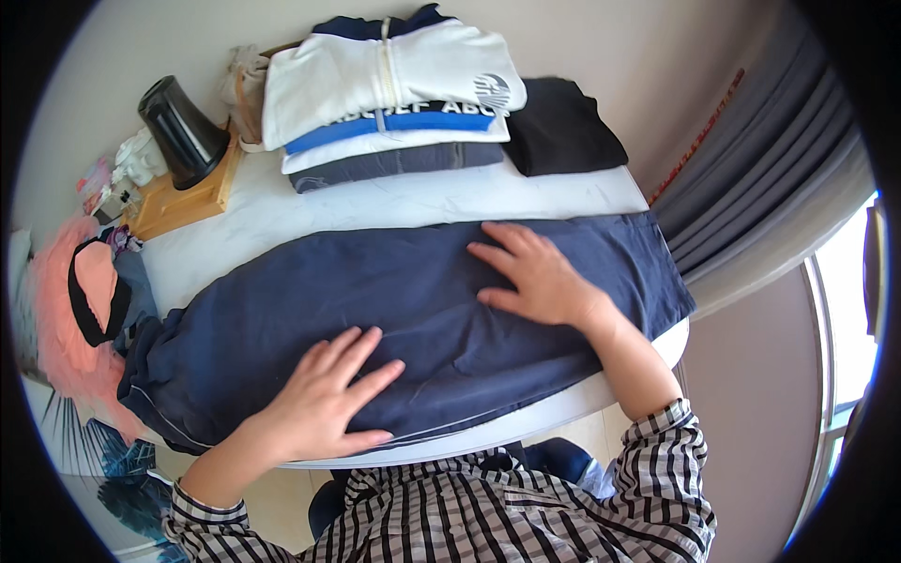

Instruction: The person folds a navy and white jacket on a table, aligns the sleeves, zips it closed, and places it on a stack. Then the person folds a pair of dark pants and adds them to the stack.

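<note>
Dark navy trousers (281,302) with thin light piping lie lengthwise across the white table (260,211), their gathered end at the left and the hem end at the right. My left hand (324,394) rests on the lower middle part of the fabric, fingers spread. Farther right and higher up, my right hand (535,274) lies palm down on the same trousers, also with its fingers apart. Neither hand grips anything. Beyond the trousers is a stack of folded clothes with a white zip top (324,77) uppermost, and folded black cloth (563,127) beside it.
A wooden tray (190,193) holding a glossy black container (184,134) stands at the back left. Peach tulle clothing (63,310) lies at the left edge. A tan bag (246,91) stands beside the stack. Grey curtains (767,155) hang on the right near a window.
</note>
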### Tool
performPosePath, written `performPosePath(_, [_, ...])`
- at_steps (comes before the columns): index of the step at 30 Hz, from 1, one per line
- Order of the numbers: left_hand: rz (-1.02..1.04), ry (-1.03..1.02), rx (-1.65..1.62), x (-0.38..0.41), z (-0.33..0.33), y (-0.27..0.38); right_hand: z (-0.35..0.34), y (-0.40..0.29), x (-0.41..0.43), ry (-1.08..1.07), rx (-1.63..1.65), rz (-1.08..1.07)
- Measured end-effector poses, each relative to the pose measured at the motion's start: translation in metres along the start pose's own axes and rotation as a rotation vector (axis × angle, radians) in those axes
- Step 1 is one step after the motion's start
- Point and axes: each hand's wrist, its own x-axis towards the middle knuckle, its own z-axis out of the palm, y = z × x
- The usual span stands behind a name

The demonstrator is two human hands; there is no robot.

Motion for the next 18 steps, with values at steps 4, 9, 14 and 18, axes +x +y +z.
performPosePath(4, [0.195, 0.075, 0.068, 0.019, 0.021, 0.023, -0.013, 0.04, -0.008, 0.048, -0.004, 0.174])
performPosePath(9, [0.423, 0.248, 0.318, 0.038, 0.032, 0.071, -0.016, 0.041, -0.006, 0.144, 0.074, 0.138])
performPosePath(14, [0.178, 0.289, 0.441, 0.044, 0.05, 0.085, -0.019, 0.013, 0.021, 0.163, 0.234, 0.083])
performPosePath(18, [0.115, 0.285, 0.431, 0.043, 0.051, 0.088, 0.006, 0.001, 0.064, 0.19, 0.202, -0.009])
